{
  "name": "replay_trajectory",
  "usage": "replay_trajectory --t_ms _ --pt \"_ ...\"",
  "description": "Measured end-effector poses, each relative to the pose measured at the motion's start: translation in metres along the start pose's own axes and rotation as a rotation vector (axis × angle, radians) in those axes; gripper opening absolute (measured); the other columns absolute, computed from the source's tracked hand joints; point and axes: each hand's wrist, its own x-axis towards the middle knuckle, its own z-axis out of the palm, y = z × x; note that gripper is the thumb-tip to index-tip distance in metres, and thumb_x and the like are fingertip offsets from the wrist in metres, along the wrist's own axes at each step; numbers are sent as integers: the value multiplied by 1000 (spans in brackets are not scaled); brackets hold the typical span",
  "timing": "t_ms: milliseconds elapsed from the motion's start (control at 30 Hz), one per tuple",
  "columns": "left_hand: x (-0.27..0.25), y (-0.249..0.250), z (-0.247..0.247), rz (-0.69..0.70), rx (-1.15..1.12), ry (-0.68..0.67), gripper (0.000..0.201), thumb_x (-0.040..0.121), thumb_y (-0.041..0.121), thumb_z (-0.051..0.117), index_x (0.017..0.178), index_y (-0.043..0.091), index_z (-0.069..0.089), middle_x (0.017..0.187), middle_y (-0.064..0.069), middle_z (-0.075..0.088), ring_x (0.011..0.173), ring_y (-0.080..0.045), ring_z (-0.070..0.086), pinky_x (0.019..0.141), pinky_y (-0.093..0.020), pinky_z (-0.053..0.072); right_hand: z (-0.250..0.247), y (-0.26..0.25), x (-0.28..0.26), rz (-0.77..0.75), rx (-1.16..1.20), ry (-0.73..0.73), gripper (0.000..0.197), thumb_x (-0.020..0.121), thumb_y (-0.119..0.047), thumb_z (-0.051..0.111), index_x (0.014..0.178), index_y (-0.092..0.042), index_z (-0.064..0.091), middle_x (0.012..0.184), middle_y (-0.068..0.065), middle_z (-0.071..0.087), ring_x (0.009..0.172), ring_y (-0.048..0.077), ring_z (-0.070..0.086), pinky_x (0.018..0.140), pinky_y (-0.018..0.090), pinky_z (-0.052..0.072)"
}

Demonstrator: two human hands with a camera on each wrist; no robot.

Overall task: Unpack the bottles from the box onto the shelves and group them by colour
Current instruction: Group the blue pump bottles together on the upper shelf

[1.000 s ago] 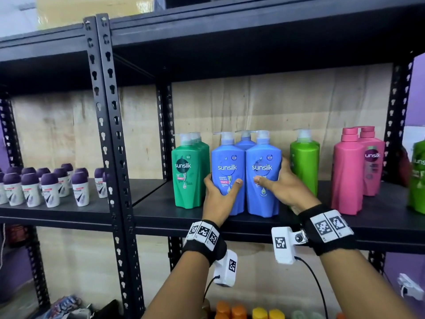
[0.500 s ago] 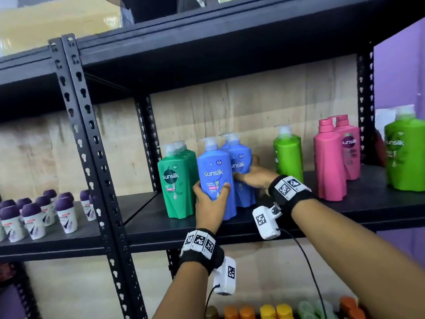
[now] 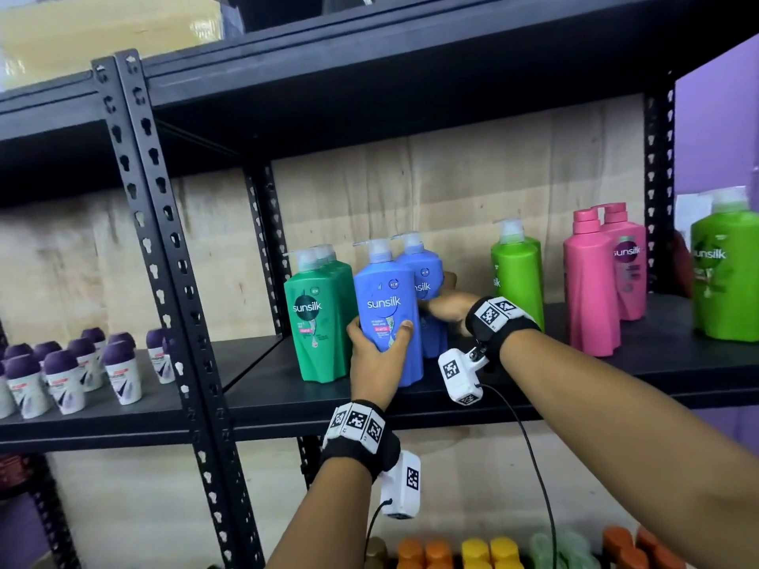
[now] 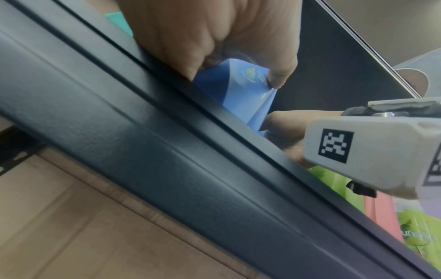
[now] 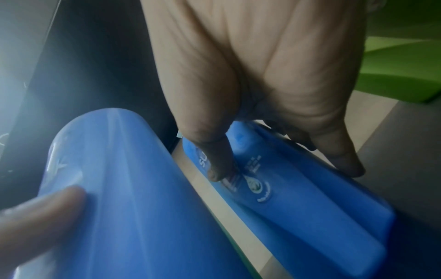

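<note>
Two blue Sunsilk pump bottles stand on the black shelf (image 3: 287, 396). My left hand (image 3: 380, 334) grips the front blue bottle (image 3: 388, 297) low on its body, thumb on the label. My right hand (image 3: 437, 295) reaches behind it and holds the rear blue bottle (image 3: 423, 264). In the right wrist view my right hand (image 5: 284, 169) has thumb and fingers curled round the rear blue bottle (image 5: 298, 198), with the front blue bottle (image 5: 131, 188) beside it. The left wrist view shows my left hand (image 4: 235, 75) on the front blue bottle (image 4: 238, 98) above the shelf edge (image 4: 143, 141).
Dark green bottles (image 3: 318, 322) stand just left of the blue ones. To the right come a lime bottle (image 3: 515, 277), two pink bottles (image 3: 591, 289) and another lime bottle (image 3: 727, 277). Small purple-capped roll-ons (image 3: 65, 375) fill the left bay. Coloured caps (image 3: 488, 552) show on the shelf below.
My right hand has moved its blue bottle from beside the front blue bottle to behind it. My left hand has kept its hold on the front bottle.
</note>
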Motion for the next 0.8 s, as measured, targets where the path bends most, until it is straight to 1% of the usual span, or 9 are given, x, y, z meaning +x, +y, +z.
replay_trajectory --t_ms 67,133,233,333,400,533,667,733,800 --pt "0 0 0 6 -6 -3 53 84 47 76 118 30 39 106 11 68 95 -17 67 84 -31 50 1 -2 2 -7 -31 2 49 89 -12 74 130 0 50 139 22 53 126 30 58 103 49 52" --pt "1 0 0 8 -8 -3 53 85 46 77 119 29 39 107 9 68 95 -17 67 86 -32 51 0 -4 1 8 -45 -3 48 89 -13 74 129 -3 49 139 20 50 126 30 58 103 49 52" --pt "1 -1 0 16 -13 -2 53 85 46 77 118 30 39 106 12 67 94 -14 67 85 -31 51 0 -3 3 6 -65 -18 34 89 -13 74 114 -13 51 139 21 51 125 33 59 102 51 52" --pt "0 -1 0 21 -21 -6 54 85 45 77 119 29 40 107 11 67 94 -13 67 84 -29 50 1 -1 5 26 -47 0 58 87 -16 76 134 -3 43 140 20 49 121 30 60 101 50 53" --pt "0 0 -1 21 -20 -9 54 85 45 77 120 28 40 110 8 68 96 -15 67 85 -30 51 2 -1 4 19 -56 9 59 88 -17 75 134 -2 42 140 21 49 114 25 59 100 46 54" --pt "-2 0 -1 20 -17 -8 53 85 46 77 119 30 39 108 10 68 96 -14 68 85 -31 52 1 -2 1 55 8 20 77 84 -21 79 144 1 35 143 18 47 122 30 60 99 47 55" --pt "-2 2 -1 21 -11 -7 53 85 46 76 119 29 40 109 8 68 97 -16 68 88 -34 53 2 -2 1 35 27 40 66 85 -16 76 139 1 41 137 17 52 118 26 61 97 45 56" --pt "-2 2 -2 19 -10 -10 53 84 47 76 120 29 40 111 8 69 98 -16 68 89 -35 53 3 -3 1 8 30 55 51 88 -9 73 132 2 48 130 17 57 107 20 60 96 43 55" --pt "-3 2 -2 19 -10 -11 53 84 47 76 119 29 40 110 9 68 98 -16 68 89 -35 53 4 -5 1 -31 15 64 36 89 -3 69 122 2 54 118 14 59 101 16 53 96 42 54"
